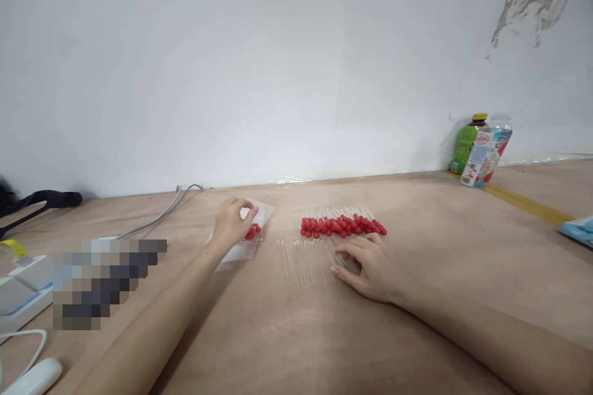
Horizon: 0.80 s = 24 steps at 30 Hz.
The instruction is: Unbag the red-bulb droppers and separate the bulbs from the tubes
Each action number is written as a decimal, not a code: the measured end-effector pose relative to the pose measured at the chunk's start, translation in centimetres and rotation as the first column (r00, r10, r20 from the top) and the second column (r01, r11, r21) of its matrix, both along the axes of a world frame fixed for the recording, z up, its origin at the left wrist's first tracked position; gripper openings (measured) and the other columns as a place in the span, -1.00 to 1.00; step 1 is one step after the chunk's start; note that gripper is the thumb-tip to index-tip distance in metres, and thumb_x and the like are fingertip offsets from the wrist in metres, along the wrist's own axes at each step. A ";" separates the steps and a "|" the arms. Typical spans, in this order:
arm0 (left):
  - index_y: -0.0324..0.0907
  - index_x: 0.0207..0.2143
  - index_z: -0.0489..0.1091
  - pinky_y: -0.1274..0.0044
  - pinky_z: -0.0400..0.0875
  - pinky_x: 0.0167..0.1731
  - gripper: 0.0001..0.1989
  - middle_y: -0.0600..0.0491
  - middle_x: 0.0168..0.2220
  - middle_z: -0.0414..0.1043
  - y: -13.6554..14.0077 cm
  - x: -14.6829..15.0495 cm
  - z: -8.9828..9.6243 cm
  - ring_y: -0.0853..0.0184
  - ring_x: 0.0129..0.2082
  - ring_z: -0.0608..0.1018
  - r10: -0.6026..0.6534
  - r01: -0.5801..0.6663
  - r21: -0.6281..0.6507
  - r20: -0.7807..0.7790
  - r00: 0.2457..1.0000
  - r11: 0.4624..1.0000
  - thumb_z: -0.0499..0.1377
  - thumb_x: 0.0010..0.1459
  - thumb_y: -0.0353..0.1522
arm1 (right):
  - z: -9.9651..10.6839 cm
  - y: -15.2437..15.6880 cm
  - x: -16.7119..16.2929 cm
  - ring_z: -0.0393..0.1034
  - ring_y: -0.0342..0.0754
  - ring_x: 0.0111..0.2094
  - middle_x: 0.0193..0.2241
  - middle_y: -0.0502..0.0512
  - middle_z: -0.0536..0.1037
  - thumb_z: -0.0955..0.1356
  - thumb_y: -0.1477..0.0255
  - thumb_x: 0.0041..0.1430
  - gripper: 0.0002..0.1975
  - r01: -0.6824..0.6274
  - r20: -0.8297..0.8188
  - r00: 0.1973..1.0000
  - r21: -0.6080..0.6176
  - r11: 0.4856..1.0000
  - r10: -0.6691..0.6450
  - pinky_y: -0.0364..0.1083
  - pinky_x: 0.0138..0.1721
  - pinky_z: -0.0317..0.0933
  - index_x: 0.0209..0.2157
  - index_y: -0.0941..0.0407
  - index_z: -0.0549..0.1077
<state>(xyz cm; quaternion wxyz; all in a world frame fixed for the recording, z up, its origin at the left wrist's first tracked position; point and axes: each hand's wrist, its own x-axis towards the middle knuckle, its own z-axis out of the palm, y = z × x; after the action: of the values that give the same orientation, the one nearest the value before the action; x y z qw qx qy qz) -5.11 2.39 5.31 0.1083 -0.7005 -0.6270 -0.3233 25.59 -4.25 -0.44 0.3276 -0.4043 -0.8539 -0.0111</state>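
Observation:
My left hand (230,223) is over a clear plastic bag (238,253), thumb and finger curled round to meet. Whatever may be between their tips is too small to tell. Red beads (252,232) lie on the bag or inside it, just below those fingers. My right hand (368,264) rests low at the right end of a row of thin clear sticks (306,262), its thumb and forefinger apart beside the last ones. Behind that row lies a line of pale sticks with red round tips (343,224), tips toward me.
Two bottles, a green one (463,147) and a clear labelled one (486,157), stand by the wall at right. A blue packet (579,229) lies at the right edge. At left are a power strip (28,302), a grey cable (169,210), a white mouse-like object (39,378) and a blurred-out item.

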 end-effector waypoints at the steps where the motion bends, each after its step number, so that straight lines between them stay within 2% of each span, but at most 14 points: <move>1: -0.18 -0.41 0.39 0.43 0.23 -0.15 -0.76 -0.01 -0.31 0.38 -0.3 1.1 -0.2 0.22 -0.20 0.39 -0.053 0.053 -0.001 -0.023 0.998 0.999 0.05 0.04 -0.21 | 0.1 0.0 0.0 0.30 -0.06 -0.33 -0.38 0.05 0.48 0.28 0.18 0.05 -0.72 -0.017 0.001 1.000 -0.003 1.000 0.017 -0.04 -0.22 -0.02 -0.31 0.09 0.40; 4: -0.15 -0.40 0.39 0.48 0.25 -0.17 -0.82 0.04 -0.33 0.37 -0.8 4.4 -1.0 0.27 -0.21 0.38 -0.227 0.224 -0.041 -0.086 0.970 0.974 0.10 0.03 -0.24 | 0.1 0.0 0.1 0.31 -0.06 -0.34 -0.40 0.06 0.48 0.26 0.18 0.08 -0.70 -0.053 -0.007 0.999 -0.012 0.999 0.053 -0.04 -0.22 -0.01 -0.29 0.10 0.39; 6: -0.16 -0.36 0.38 0.48 0.26 -0.20 -0.81 0.03 -0.33 0.35 -0.9 6.3 -1.5 0.27 -0.23 0.38 -0.360 0.351 -0.090 -0.111 0.926 0.932 0.12 0.02 -0.23 | 0.0 0.0 0.1 0.31 -0.07 -0.36 -0.41 0.06 0.47 0.25 0.20 0.09 -0.72 -0.063 -0.021 0.998 -0.015 0.998 0.063 -0.04 -0.23 0.00 -0.28 0.10 0.38; 8: -0.17 -0.34 0.37 0.47 0.26 -0.21 -0.78 0.02 -0.33 0.34 -0.6 7.6 -1.9 0.26 -0.24 0.39 -0.426 0.412 -0.129 -0.109 0.898 0.902 0.14 0.01 -0.21 | -0.2 0.1 0.2 0.31 -0.08 -0.37 -0.42 0.05 0.47 0.24 0.23 0.11 -0.74 -0.072 -0.043 0.996 -0.009 0.997 0.072 -0.04 -0.24 0.01 -0.26 0.10 0.37; 12: -0.17 -0.39 0.36 0.46 0.26 -0.24 -0.75 0.03 -0.36 0.35 0.5 8.9 -2.4 0.26 -0.28 0.40 -0.412 0.399 -0.143 -0.079 0.908 0.906 0.16 -0.02 -0.17 | -0.4 0.3 0.3 0.31 -0.09 -0.37 -0.42 0.04 0.48 0.22 0.30 0.15 -0.79 -0.066 -0.083 0.994 0.005 0.998 0.066 -0.04 -0.23 0.03 -0.26 0.10 0.36; 18: -0.17 -0.47 0.34 0.50 0.26 -0.30 -0.82 0.04 -0.40 0.37 1.7 9.0 -3.2 0.30 -0.32 0.41 -0.363 0.360 -0.131 0.002 0.932 0.924 0.14 0.02 -0.23 | -0.6 0.5 0.2 0.33 -0.11 -0.36 -0.40 0.02 0.50 0.20 0.35 0.17 -0.82 -0.014 -0.139 0.990 0.045 0.999 0.021 -0.05 -0.24 0.06 -0.29 0.09 0.38; 24: -0.20 -0.43 0.30 0.53 0.26 -0.39 -0.83 0.05 -0.44 0.37 0.9 8.7 -3.9 0.34 -0.41 0.41 -0.288 0.298 -0.056 0.142 0.947 0.953 0.02 0.11 -0.30 | -0.7 0.2 0.2 0.29 -0.08 -0.35 -0.43 0.05 0.46 0.19 0.39 0.17 -0.83 -0.016 -0.143 0.989 0.095 0.995 0.029 -0.03 -0.26 0.07 -0.33 0.13 0.37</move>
<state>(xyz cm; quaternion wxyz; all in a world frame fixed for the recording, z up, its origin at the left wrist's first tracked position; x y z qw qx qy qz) 3.62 3.25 1.46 -0.0095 -0.7665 -0.5336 -0.3573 25.84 -4.01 -1.18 0.4072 -0.3786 -0.8310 -0.0184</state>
